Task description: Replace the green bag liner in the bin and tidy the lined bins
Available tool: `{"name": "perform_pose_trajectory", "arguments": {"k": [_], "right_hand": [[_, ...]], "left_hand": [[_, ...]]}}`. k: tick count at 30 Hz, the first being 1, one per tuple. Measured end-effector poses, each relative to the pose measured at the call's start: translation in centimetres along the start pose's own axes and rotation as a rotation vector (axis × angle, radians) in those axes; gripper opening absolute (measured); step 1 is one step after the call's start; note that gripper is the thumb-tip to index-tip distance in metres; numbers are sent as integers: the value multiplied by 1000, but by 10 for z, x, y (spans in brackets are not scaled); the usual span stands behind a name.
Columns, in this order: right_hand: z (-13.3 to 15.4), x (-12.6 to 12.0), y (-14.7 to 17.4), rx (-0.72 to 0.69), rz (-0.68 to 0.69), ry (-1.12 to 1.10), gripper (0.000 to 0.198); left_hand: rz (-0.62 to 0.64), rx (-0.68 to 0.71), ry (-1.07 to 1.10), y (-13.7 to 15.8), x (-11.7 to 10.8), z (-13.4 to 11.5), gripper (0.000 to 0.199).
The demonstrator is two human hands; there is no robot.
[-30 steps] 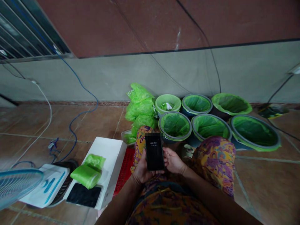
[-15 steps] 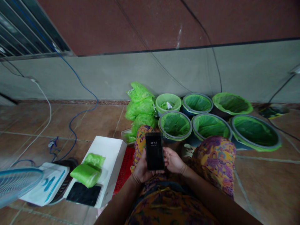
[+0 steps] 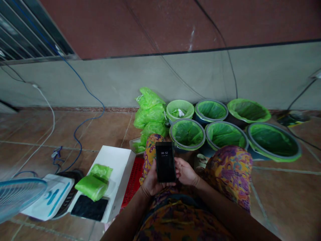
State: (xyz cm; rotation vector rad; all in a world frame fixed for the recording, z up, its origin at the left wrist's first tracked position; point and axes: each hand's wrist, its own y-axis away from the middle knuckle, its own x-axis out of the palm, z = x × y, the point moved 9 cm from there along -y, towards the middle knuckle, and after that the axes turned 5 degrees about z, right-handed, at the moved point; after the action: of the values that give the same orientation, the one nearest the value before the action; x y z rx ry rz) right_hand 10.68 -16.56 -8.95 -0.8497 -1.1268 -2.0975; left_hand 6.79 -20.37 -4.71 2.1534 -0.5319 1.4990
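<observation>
A black smartphone (image 3: 166,167) stands upright over my lap, its dark screen showing 08:52. Wrapped around its left edge and lower back is my left hand (image 3: 151,180). My right hand (image 3: 187,172) grips the lower right edge, with some of its fingertips hidden behind the phone. Patterned fabric covers my knees (image 3: 232,174) on both sides of it.
Several bins (image 3: 187,134) lined with green bags stand ahead by the wall. Left of them are filled green bags (image 3: 149,108). A white box (image 3: 117,164) carries a green bag roll (image 3: 94,182) over a red basket (image 3: 131,180). A fan (image 3: 21,197) stands far left.
</observation>
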Motion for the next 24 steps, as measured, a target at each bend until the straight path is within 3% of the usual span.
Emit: {"name": "perform_pose_trajectory", "arguments": {"k": [10, 24], "right_hand": [[-5, -5, -3, 5, 10, -114, 29], [-3, 1, 0, 28, 16, -100, 31]], "left_hand": [[-13, -17, 2, -1, 1, 0, 87], [-28, -20, -10, 0, 0, 0, 85]]}}
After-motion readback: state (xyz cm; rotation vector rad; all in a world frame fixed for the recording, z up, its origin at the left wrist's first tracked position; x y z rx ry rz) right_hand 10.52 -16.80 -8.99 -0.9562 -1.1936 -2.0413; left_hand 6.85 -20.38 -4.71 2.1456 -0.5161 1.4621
